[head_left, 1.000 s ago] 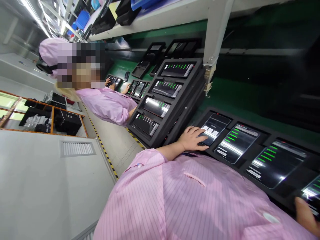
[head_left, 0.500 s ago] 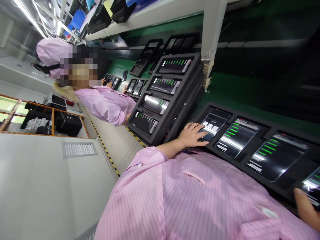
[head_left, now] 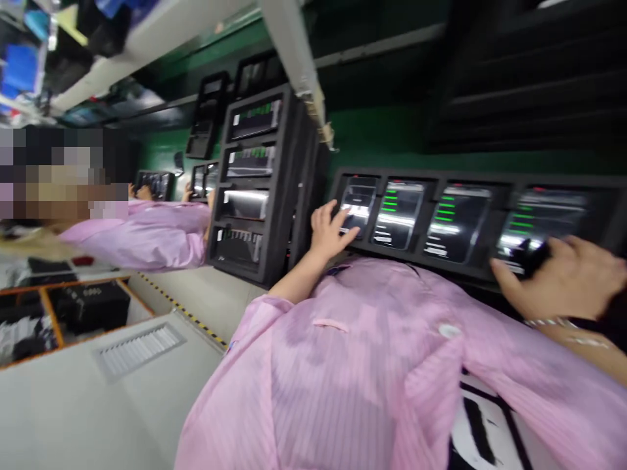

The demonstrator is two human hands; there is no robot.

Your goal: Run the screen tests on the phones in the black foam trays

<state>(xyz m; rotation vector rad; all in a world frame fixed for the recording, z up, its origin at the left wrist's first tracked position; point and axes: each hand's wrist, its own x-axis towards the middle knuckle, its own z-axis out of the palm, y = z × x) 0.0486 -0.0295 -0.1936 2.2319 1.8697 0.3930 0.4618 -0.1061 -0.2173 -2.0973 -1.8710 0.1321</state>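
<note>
A long black foam tray (head_left: 490,271) holds several lit phones side by side, most showing green bars. My left hand (head_left: 327,232) rests at the tray's left end, fingers spread, with fingertips on the screen of the leftmost phone (head_left: 357,203). My right hand (head_left: 563,281), wearing a bracelet and smeared by motion, is at the rightmost phone (head_left: 543,219). Its thumb and fingers curl round a small dark thing at that phone's near end. My pink striped smock (head_left: 343,365) fills the foreground.
A stack of black foam trays with lit phones (head_left: 249,189) stands left of my tray. Beyond it a co-worker in a pink smock (head_left: 142,235) handles phones on the green belt (head_left: 372,140). A white post (head_left: 298,59) rises behind the stack. A grey cabinet (head_left: 98,391) is lower left.
The camera has swung round, so the tray now runs level across the picture. My right hand has come fully into view at the rightmost phone. My left hand stays on the leftmost phone.
</note>
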